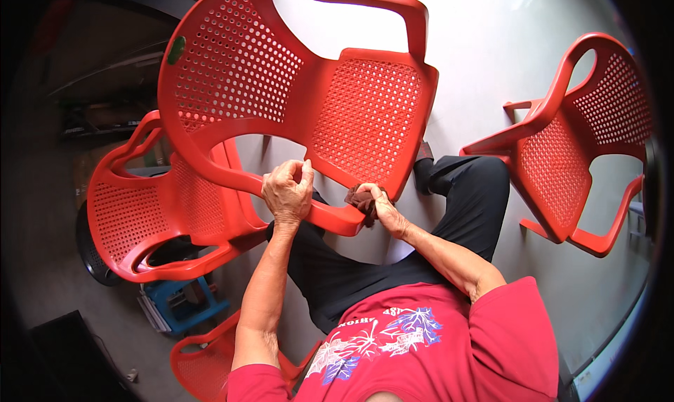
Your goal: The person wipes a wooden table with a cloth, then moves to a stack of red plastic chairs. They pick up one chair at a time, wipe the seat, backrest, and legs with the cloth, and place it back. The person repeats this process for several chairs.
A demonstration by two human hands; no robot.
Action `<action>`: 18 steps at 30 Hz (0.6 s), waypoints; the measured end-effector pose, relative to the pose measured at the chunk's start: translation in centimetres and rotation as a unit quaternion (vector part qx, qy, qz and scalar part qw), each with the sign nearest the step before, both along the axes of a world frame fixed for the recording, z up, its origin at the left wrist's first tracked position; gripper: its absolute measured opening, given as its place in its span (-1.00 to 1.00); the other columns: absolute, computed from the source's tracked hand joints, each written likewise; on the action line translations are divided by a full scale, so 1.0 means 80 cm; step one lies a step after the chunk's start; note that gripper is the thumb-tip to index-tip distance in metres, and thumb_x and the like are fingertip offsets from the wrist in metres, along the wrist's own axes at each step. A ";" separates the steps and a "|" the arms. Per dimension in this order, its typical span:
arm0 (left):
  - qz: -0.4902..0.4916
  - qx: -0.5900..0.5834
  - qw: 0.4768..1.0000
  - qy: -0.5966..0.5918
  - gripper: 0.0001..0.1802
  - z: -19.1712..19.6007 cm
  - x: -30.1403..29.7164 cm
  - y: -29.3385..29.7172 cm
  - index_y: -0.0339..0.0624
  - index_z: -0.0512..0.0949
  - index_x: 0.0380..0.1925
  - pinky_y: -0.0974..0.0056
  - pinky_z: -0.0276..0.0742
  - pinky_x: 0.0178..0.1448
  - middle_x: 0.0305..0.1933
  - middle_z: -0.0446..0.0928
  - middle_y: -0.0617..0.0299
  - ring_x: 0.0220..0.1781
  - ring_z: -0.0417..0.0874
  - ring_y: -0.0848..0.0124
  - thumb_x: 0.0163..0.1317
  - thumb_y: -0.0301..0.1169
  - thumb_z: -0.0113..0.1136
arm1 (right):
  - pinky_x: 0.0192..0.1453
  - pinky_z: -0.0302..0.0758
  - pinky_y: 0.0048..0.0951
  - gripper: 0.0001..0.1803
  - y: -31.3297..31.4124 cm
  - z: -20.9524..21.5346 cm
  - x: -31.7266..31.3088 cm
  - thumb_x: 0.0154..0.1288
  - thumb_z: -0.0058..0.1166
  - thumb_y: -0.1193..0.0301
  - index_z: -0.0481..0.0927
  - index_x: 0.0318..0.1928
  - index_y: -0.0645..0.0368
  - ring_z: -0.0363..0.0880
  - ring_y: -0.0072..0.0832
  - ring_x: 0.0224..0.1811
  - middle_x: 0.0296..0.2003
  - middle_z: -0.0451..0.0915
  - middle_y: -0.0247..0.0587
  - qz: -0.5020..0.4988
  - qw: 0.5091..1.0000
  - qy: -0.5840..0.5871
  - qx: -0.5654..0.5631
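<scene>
A large red plastic armchair (326, 86) with a perforated seat and back stands in front of me, turned sideways so its backrest is on the left. My left hand (288, 190) is closed around the near armrest, thumb on top. In my right hand (385, 209) is a bunched dark brown cloth (361, 201), pressed against the front end of that armrest, close to the seat's corner. The fingers of this hand are wrapped over the cloth and partly hidden by it. A small green oval label (176, 50) sits on the top of the backrest.
A second red armchair (583, 139) stands at the right, apart from mine. More red chairs (161, 205) are close at the left, with another (203, 363) at lower left. A blue stool (184, 305) and a dark flat panel (74, 356) are on the left floor.
</scene>
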State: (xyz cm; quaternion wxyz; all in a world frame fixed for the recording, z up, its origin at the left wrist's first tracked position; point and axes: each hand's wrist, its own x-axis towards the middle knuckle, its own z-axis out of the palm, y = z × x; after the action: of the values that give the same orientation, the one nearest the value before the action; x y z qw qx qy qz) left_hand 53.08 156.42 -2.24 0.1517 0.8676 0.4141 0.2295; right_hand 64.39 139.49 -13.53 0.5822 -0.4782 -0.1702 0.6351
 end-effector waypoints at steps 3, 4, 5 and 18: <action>0.003 -0.022 1.000 -0.001 -0.76 -0.001 0.004 -0.001 -0.14 0.57 -0.58 0.16 0.38 -0.26 -0.56 0.56 0.20 -0.44 0.57 0.21 0.14 -0.25 0.25 | -0.27 0.40 -0.55 -0.59 0.003 -0.017 -0.017 0.15 -0.27 0.51 0.29 0.06 0.11 0.41 -0.60 -0.34 -0.24 0.49 -0.22 -0.015 0.982 -0.186 0.021; 0.013 -0.030 0.999 0.001 -0.78 0.000 0.003 0.000 -0.13 0.56 -0.59 0.17 0.37 -0.24 -0.55 0.56 0.22 -0.41 0.58 0.23 0.13 -0.26 0.25 | -0.17 0.36 -0.54 -0.58 0.002 0.007 -0.021 0.15 -0.25 0.52 0.28 0.07 0.12 0.39 -0.58 -0.26 -0.20 0.46 -0.23 -0.013 0.979 -0.200 0.036; 0.009 -0.030 0.999 -0.006 -0.75 0.002 0.001 0.002 -0.14 0.54 -0.59 0.16 0.36 -0.24 -0.55 0.55 0.20 -0.42 0.57 0.20 0.17 -0.24 0.22 | -0.06 0.32 -0.53 -0.58 0.001 0.032 -0.024 0.15 -0.22 0.53 0.28 0.08 0.13 0.38 -0.56 -0.17 -0.17 0.43 -0.24 -0.009 0.976 -0.210 0.063; -0.059 -0.077 0.994 -0.052 -0.50 -0.004 -0.008 0.017 -0.15 0.59 -0.53 0.16 0.38 -0.30 -0.61 0.55 0.23 -0.48 0.58 0.24 0.41 -0.09 -0.16 | 0.13 0.27 -0.19 -0.57 0.082 0.098 -0.034 0.06 0.07 0.52 0.33 -0.01 0.13 0.34 -0.12 -0.05 -0.14 0.33 -0.03 0.027 0.899 -0.352 0.259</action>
State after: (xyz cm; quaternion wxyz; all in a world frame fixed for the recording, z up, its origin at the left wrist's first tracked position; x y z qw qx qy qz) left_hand 52.48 157.75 -2.54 0.2525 0.8632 0.3702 0.2326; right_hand 61.64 146.03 -5.69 0.5704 -0.4984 -0.5353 0.3738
